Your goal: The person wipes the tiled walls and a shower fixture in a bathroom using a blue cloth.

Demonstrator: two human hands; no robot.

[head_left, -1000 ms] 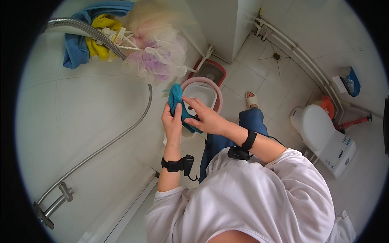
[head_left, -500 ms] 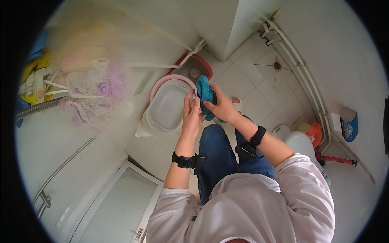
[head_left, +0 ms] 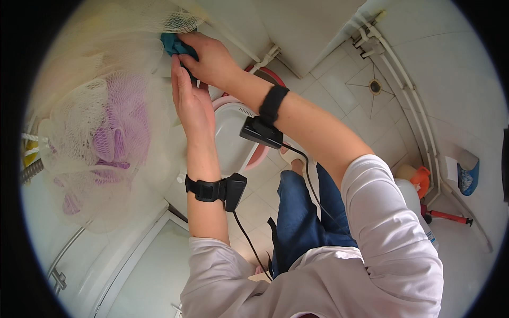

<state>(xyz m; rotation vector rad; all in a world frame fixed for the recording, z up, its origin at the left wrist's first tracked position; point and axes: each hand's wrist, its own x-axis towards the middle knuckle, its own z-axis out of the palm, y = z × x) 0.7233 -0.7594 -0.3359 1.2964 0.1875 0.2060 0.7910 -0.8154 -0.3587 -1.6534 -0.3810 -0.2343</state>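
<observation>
At the upper left, my right hand (head_left: 213, 61) is closed around a crumpled teal cloth (head_left: 172, 44), beside the wall. Just below it, my left hand (head_left: 196, 106) has its fingers stretched out. Its fingertips are close to the cloth's lower folds, and I cannot tell whether they touch. White and purple mesh bath puffs (head_left: 114, 127) hang large and blurred in the left foreground. Their netting partly overlaps the far side of the cloth. Black straps with small boxes and cables sit on both my forearms.
Below my right forearm, a pale basin (head_left: 228, 143) stands stacked with a pink basin (head_left: 259, 157). Behind them is a red-rimmed tub (head_left: 273, 77). White pipes (head_left: 405, 100) run along the right wall, near a floor drain (head_left: 375, 86). A glazed door (head_left: 154, 270) is at lower left.
Both hands have moved up and left from above the basins to beside the wall, the right one carrying the teal cloth. The bath puffs now loom larger, and more of the pink basin shows.
</observation>
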